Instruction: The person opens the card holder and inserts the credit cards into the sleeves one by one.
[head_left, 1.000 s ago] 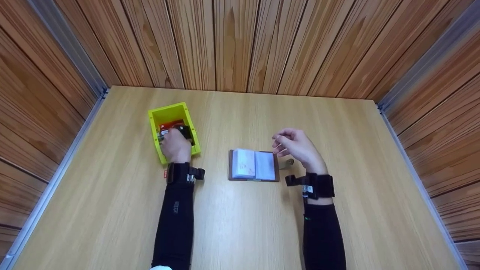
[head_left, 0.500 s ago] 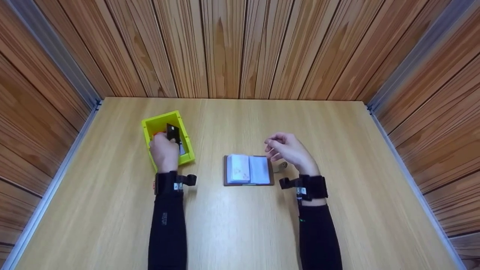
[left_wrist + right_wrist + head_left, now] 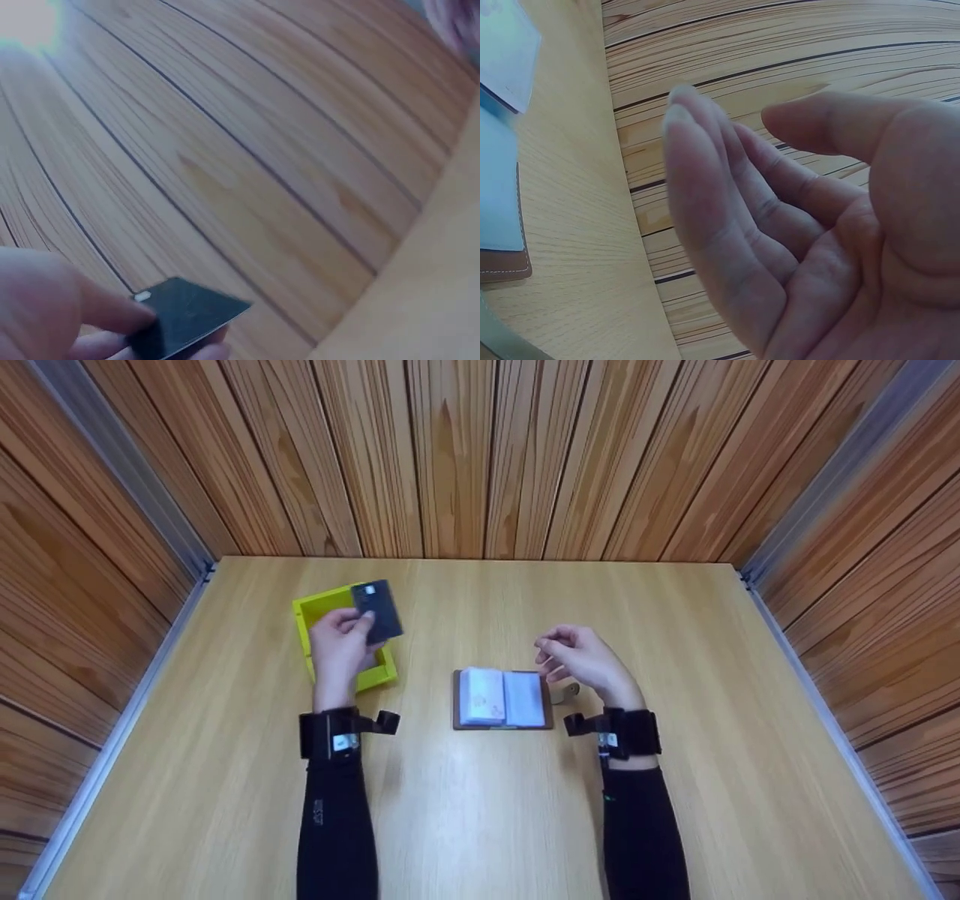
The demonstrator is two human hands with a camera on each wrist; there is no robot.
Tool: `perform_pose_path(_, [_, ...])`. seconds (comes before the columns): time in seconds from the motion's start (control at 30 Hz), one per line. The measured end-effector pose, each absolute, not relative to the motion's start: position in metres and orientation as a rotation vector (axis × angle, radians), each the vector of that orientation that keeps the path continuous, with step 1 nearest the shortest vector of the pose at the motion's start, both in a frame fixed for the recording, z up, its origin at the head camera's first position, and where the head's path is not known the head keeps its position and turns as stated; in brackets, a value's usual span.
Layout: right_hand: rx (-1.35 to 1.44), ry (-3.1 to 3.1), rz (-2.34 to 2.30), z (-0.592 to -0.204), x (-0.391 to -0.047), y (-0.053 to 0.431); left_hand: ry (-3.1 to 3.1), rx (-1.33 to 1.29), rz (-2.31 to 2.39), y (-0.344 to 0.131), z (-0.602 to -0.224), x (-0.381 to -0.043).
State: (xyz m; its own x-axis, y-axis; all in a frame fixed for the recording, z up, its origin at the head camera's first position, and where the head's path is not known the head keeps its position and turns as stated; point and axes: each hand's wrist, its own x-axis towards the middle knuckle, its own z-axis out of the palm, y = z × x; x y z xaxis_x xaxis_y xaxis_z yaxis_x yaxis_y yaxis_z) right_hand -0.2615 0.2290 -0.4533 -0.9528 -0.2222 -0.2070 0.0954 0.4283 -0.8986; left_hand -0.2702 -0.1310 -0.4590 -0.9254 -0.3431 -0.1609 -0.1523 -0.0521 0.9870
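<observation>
A dark bank card (image 3: 379, 611) with a small pale chip is pinched between the thumb and fingers of my left hand (image 3: 339, 649), above a yellow-green bin (image 3: 320, 601). The left wrist view shows the same card (image 3: 191, 319) under the thumb. My right hand (image 3: 589, 660) hovers beside the upper right corner of an open card holder (image 3: 455, 712) with clear sleeves and a brown cover. In the right wrist view the right hand's fingers (image 3: 697, 195) are loosely bent and apart from the thumb, holding nothing. Most of the bin's inside is hidden by the left hand.
A strap with a snap (image 3: 566, 694) sticks out from the holder's right side. The wooden table (image 3: 480, 802) is bounded by a plank wall (image 3: 450, 457) at the back and by side walls with metal edging (image 3: 97, 750).
My left hand has risen from inside the bin with the dark card, which now shows flat above the bin's right rim. The right hand stays in place by the card holder.
</observation>
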Motion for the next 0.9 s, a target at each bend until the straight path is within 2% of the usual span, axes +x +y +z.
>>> perform_pose_path(0.2, [-0.119,2.406,-1.492,-0.454,-0.261,0.233,-2.294,0.343,-2.347,-0.11,-0.458,-0.266])
perform_pose_path(0.4, [-0.083,2.409,-1.411,-0.458,-0.262,0.229,-2.371,0.285,-2.398,-0.079,-0.467,-0.266])
perform_pose_path(0.67, [-0.017,2.477,-1.146,-0.462,-0.264,0.222,-2.678,0.122,-2.282,-0.04,-0.482,-0.264])
perform_pose_path(0.9, [-0.146,2.543,-0.87,-0.475,-0.269,0.214,-2.828,0.065,-2.136,-0.027,-0.502,-0.264])
